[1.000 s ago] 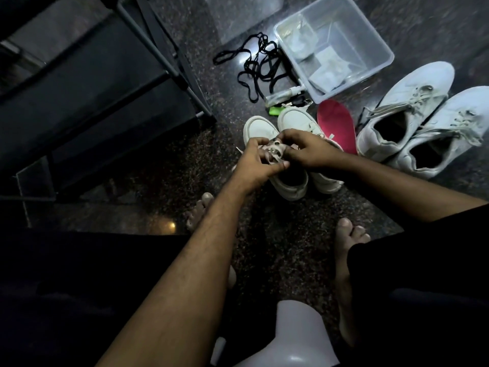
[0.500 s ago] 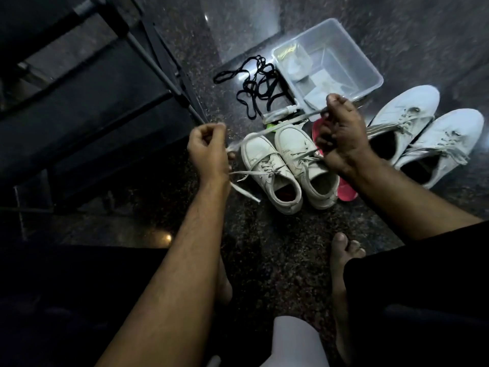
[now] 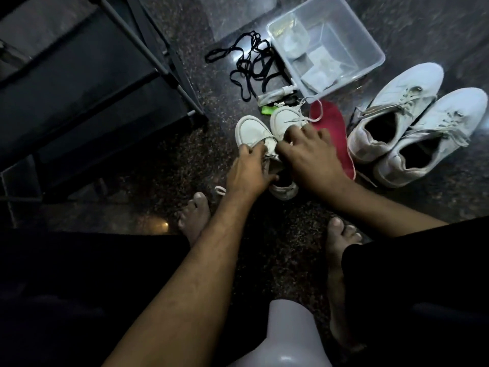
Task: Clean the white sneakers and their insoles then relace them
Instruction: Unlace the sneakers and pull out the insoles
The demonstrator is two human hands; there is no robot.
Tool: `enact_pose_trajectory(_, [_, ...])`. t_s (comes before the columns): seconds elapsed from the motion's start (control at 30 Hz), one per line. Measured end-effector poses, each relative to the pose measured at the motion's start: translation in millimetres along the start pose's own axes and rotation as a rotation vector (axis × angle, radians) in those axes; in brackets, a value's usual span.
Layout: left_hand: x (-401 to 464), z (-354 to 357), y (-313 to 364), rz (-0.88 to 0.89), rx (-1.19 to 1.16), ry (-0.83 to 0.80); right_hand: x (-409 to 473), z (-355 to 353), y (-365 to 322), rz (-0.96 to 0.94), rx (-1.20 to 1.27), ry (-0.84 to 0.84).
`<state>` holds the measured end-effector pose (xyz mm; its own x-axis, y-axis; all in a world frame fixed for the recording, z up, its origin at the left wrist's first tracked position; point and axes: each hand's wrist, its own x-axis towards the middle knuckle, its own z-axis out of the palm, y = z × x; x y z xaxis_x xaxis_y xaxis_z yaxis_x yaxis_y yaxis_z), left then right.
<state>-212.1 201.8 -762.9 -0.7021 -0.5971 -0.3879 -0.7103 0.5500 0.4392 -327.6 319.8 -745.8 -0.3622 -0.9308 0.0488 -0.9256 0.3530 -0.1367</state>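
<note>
Both hands over small white leather sneakers [image 3: 254,133], toes pointing away: left hand [image 3: 247,170] pinches the lace at the tongue, right hand [image 3: 309,152] spread beside it.

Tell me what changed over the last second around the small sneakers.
Half a second ago both hands were raised and apart, pulling a white lace taut. Now the left hand and right hand are back down on the small white sneakers, the left pinching at the eyelets. The red insole, large sneakers, black laces and clear bin stayed put.
</note>
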Motion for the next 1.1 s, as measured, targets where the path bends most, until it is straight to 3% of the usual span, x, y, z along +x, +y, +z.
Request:
enact_pose_trajectory(0.1, [-4.4, 11.9, -6.0, -0.183, -0.199, 0.090, -3.0, 14.3, -9.2, -0.113, 0.004, -0.100])
enact_pose_trajectory(0.17, [-5.4, 14.8, -8.0, -0.317, -0.310, 0.088, -0.5, 20.8, -0.9, -0.090, 0.024, -0.157])
enact_pose_trajectory(0.27, [-8.8, 13.7, -5.0, -0.336, -0.314, 0.086, 8.9, 23.1, 11.1, 0.001, 0.076, -0.178])
enact_pose_trajectory(0.43, [-4.7, 9.2, -2.6, -0.363, -0.294, 0.059, 22.3, 27.1, 2.7, -0.027, -0.006, -0.154])
enact_pose_trajectory(0.6, [-4.4, 0.5, -20.8, -0.534, -0.861, -0.078, 16.8, 31.0, 17.4, 0.125, 0.052, -0.160])
enact_pose_trajectory(0.77, [-9.1, 12.3, -17.3, -0.473, -0.952, 0.024, 11.3, 26.2, 15.1, 0.134, 0.130, -0.159])
enact_pose_trajectory(0.87, [-9.5, 19.4, -20.8, -0.429, -0.959, 0.084, 0.0, 13.0, 7.2, -0.122, 0.136, -0.113])
enact_pose_trajectory(0.93, [-8.6, 24.5, -21.8, -0.403, -0.920, 0.102, -4.0, 11.9, -2.7, -0.253, 0.120, -0.223])
enact_pose_trajectory(1.1, [-10.1, 32.4, -22.3, -0.384, -0.902, 0.129, 2.7, 11.0, -16.7, -0.194, -0.055, -0.483])
